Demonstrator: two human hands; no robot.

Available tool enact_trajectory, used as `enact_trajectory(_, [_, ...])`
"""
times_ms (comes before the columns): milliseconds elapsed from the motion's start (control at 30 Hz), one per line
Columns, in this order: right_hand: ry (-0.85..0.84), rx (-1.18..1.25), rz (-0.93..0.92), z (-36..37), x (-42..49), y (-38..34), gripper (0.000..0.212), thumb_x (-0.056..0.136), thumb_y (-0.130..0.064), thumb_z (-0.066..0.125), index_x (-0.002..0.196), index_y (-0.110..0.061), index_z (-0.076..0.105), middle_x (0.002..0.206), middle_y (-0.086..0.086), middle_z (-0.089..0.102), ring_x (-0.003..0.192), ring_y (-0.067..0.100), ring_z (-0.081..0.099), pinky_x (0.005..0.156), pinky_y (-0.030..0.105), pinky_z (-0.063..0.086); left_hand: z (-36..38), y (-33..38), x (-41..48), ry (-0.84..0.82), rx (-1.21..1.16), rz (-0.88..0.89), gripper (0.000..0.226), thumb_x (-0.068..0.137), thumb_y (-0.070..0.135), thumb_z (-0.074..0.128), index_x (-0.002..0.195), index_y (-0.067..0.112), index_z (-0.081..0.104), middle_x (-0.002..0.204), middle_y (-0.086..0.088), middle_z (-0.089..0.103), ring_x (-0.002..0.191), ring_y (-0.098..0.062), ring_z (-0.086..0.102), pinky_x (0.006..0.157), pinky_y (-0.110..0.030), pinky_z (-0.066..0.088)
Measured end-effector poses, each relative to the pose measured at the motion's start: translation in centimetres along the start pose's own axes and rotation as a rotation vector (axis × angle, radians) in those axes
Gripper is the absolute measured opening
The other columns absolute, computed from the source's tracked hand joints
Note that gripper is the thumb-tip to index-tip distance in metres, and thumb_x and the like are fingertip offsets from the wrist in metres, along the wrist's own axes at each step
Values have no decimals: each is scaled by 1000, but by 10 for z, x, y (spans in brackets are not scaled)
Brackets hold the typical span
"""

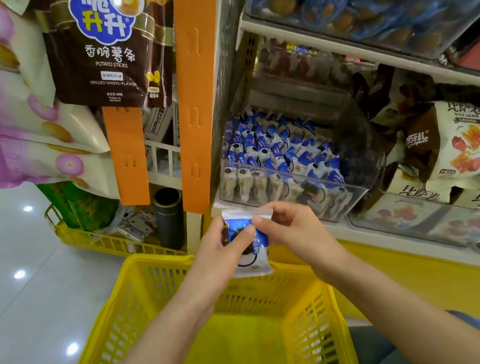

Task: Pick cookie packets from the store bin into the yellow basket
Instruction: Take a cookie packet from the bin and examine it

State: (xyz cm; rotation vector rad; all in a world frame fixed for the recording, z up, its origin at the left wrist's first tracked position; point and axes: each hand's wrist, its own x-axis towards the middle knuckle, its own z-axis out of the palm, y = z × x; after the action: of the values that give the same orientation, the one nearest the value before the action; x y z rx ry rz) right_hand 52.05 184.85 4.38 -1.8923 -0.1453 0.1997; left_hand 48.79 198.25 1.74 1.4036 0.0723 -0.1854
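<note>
While both hands meet at centre frame, one cookie pkt point(255, 252) hangs upright between them, just above the far rim of the yellow basket point(120, 321) & just below the clear store bin point(277, 174). It touches neither. Here the left hand point(225, 249) wraps the pkt's left side, thumb laid across the printed front, the rest behind it & out of sight; that's the carrying grip. By contrast the right hand point(292, 229) only pinches, fingers point(264, 218) curled onto the crimped top seam at its right corner. Prob. a two-handed hold to steady a light, slippery wrapper before letting go; can't tell which hand releases first.

Basket sits lower centre, mouth up, right under the hands, so a drop needs almost no travel. Bin, centre right on the shelf, is packed w/ the same blue-and-white pkts stood on edge in rows; its low front wall lets a hand reach in from above.

Judgement: transfer step, pkt out of bin, not yet in basket. Next: bring it a bit toward frame bottom to clear the rim, then open up. Risk: let go too early & it catches the rim, falls outside.

Upper left hangs a potato-sticks bag point(104, 47); left of centre is a second yellow crate point(89, 238), prob. not the target.
</note>
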Motion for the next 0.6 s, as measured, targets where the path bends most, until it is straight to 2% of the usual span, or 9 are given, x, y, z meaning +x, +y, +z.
enact_trajectory(67, [-20,55,12,2,-1,5,7,88,-3,58,90,-6,65,74,3,65,57,-3,59,51,11,45,1,-1,1,57,13,1,19,93,28,51,108,20,61,102,-3,70,91,-10,66,78,-23,51])
enact_trajectory(167, [-2,7,-24,7,-4,11,14,89,-9,58,78,-16,63,68,-2,64,56,-1,58,52,13,47,2,-4,3,133,37,12,24,94,26,48,101,8,62,94,-16,69,81,-16,66,69,-24,50])
enact_trajectory(233, [43,-174,-107,9,-7,14,14,88,-19,61,74,-19,63,66,-4,63,60,5,58,57,21,50,3,-8,3,153,46,-1,24,95,24,48,98,5,62,94,-19,69,84,-22,67,68,-27,51])
enact_trajectory(333, [83,-569,-329,8,-12,18,15,87,-32,62,81,-18,65,75,-7,62,72,7,57,64,27,48,3,-14,3,159,27,-56,24,94,23,50,95,2,61,91,-18,70,76,-17,69,58,-21,52])
enact_trajectory(400, [96,-756,-492,8,-15,17,17,88,-30,60,82,-14,65,79,-2,62,75,14,57,61,34,49,2,-15,2,148,-10,-108,25,93,25,51,96,2,60,86,-14,71,73,-15,70,53,-19,53])
enact_trajectory(467, [98,-846,-584,6,-16,16,19,87,-28,60,81,-11,65,78,1,62,74,19,58,56,35,49,2,-16,2,135,-45,-139,23,93,27,51,95,7,62,82,-8,72,71,-12,70,52,-18,52])
enact_trajectory(533, [77,-797,-529,5,-15,14,18,88,-29,59,83,-13,66,78,-3,60,75,15,57,59,35,49,0,-17,3,110,-53,-169,23,92,32,51,97,14,64,85,-6,73,76,-11,70,59,-20,54])
enact_trajectory(600, [86,-652,-390,2,-12,14,15,89,-31,58,84,-19,65,78,-9,60,73,9,56,65,32,48,-1,-19,4,60,-20,-219,27,89,41,53,102,18,62,91,-6,73,83,-14,70,72,-27,55])
